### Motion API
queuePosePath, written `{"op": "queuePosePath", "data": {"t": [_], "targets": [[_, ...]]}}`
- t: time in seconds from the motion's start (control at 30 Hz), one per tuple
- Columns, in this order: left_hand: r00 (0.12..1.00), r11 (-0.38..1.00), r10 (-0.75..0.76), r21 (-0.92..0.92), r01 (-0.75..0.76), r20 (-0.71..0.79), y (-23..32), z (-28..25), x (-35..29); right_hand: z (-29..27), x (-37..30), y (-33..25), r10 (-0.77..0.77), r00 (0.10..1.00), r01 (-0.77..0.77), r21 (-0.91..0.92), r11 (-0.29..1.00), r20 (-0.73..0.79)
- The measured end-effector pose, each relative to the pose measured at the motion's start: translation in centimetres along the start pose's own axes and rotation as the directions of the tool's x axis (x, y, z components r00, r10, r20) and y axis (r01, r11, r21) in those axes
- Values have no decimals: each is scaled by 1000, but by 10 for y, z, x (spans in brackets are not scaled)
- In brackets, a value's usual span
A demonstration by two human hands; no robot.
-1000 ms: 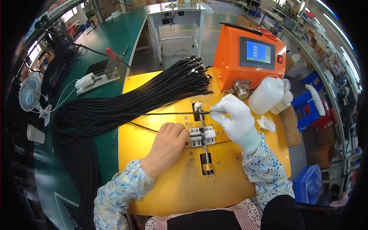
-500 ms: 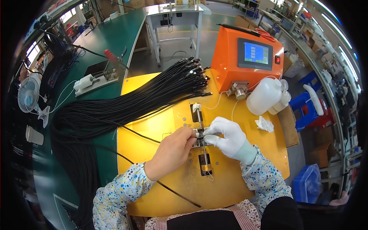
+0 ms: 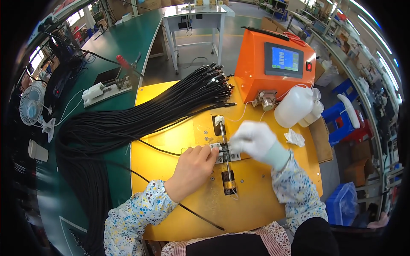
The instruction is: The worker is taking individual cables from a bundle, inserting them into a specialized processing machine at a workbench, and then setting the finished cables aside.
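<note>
A small metal clamping fixture [image 3: 234, 156] sits at the middle of the yellow work plate [image 3: 192, 217], with a shiny rod [image 3: 228, 173] on its near side and another on its far side. My bare left hand [image 3: 193, 169] is closed on a black cable [image 3: 160, 149] at the fixture's left side; the fingertips rest by the white block there. The cable's end lies in the fixture, partly hidden by those fingers. Just right of and above the fixture is my right hand [image 3: 255, 143] in a white glove, its fingers bent but smeared by motion, so I cannot see whether it holds anything.
A thick bundle of black cables [image 3: 171, 99] curves over the plate and the green table [image 3: 115, 32] at left. An orange machine [image 3: 252, 55] with a screen stands far right, beside a white bottle [image 3: 294, 106]. Crumpled tissue [image 3: 294, 138] lies near the plate's right edge.
My right hand has lifted off the fixture, moving slightly right and away from me, and uncovered the fixture's right part. My left hand stays at the cable, its fingers lying a little flatter.
</note>
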State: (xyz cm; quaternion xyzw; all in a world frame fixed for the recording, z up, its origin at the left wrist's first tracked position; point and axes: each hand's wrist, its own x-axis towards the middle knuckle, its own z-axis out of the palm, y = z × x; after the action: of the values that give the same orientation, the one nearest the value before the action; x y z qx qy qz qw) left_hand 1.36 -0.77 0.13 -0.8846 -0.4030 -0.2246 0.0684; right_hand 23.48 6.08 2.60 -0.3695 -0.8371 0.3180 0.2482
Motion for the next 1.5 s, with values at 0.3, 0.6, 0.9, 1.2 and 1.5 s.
{"op": "queuePosePath", "data": {"t": [0.3, 0.6, 0.9, 1.2, 1.5], "targets": [[999, 999, -3, -45, 1, -38, 3, 3, 1, 11, 114, 25, 208, 975, -39, -860, 508, 79], [999, 998, -22, -60, 21, -31, 4, 4, 1, -15, 86, 13, -301, 943, 55, -825, 562, -143], [990, 982, -137, -134, 130, -42, -3, 6, -4, -20, -10, -35, -328, 891, 199, -379, 904, -315], [990, 974, -143, -181, 136, -22, -12, 7, -3, -10, -21, -15, -66, 870, -23, -173, 985, -489], [991, 911, -59, -399, 102, 120, -1, -34, 6, 35, -22, 2, 145, 958, -123, 101, 987, -249]]}}
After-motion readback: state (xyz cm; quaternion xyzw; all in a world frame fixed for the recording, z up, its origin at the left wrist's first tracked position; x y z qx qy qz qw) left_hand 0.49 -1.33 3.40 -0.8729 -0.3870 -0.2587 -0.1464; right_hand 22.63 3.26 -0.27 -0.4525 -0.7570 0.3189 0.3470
